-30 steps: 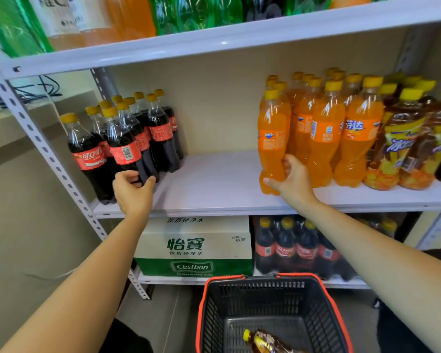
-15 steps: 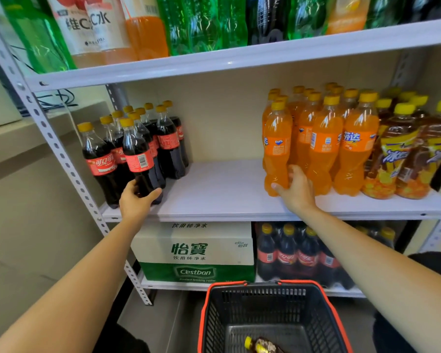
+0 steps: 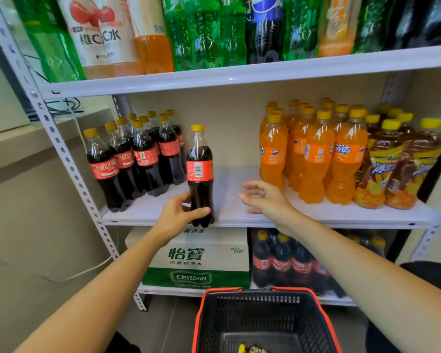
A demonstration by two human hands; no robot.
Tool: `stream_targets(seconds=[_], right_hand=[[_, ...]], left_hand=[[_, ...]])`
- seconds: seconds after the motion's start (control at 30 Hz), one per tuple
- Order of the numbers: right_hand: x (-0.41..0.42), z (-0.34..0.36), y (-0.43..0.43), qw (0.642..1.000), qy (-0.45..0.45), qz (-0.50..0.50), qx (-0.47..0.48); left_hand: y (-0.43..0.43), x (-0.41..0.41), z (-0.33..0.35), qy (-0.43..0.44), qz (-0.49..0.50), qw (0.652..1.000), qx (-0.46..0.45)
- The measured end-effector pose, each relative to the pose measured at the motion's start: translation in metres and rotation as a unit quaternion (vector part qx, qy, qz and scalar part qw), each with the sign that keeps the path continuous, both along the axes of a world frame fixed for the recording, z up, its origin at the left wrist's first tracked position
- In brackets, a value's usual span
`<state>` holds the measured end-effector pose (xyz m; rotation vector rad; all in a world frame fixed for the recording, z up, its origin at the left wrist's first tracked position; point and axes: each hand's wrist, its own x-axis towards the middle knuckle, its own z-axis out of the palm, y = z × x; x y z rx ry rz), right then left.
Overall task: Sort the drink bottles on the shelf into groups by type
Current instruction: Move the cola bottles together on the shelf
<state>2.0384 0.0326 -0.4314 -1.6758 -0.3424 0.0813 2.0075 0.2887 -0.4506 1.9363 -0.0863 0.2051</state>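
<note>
Left hand: the left hand (image 3: 175, 217) grasps one cola bottle (image 3: 200, 171) low on its body, with the thumb across the front and the fingers curled round the far side.
Cola bottle: it is upright with a yellow cap and its barcode faces the camera. Its base is at the front edge of the middle shelf (image 3: 229, 197), and I cannot tell whether it rests there or is lifted just clear.
Right hand: the right hand (image 3: 264, 198) is released, fingers loosely spread and holding nothing. It hangs over the bare middle of the shelf, between the held bottle and the orange sodas.
Cola group (image 3: 138, 159): packed at the shelf's left end, just left of the held bottle and apart from it.
Orange sodas (image 3: 316, 154): clustered on the right half of the shelf.
Tea bottles (image 3: 397, 166): at the far right, touching the orange sodas.
Top shelf (image 3: 239, 75): mixed large bottles in green, orange, dark and pale.
Bottom shelf: a water carton (image 3: 196, 258) sits on the left with more colas (image 3: 283, 263) just beside it.
Basket (image 3: 265, 291): on the floor below, black with a red rim. One bottle (image 3: 252, 349) lies inside, mostly cut off.
</note>
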Motion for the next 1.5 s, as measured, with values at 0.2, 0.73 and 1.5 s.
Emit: stream_targets(seconds=[0.2,0.73,1.5], right_hand=[[-0.009,0.009,0.008,0.997,0.038,0.05,0.043],[-0.031,-0.007,-0.015,0.975,0.139,0.108,0.134],[-0.029,-0.029,0.011,0.98,0.123,0.117,0.102]], left_hand=[[-0.053,-0.017,0.001,0.009,-0.032,0.999,0.019],[-0.059,-0.011,0.016,-0.02,-0.105,0.977,-0.185],[-0.045,-0.009,0.029,-0.037,-0.046,0.962,-0.265]])
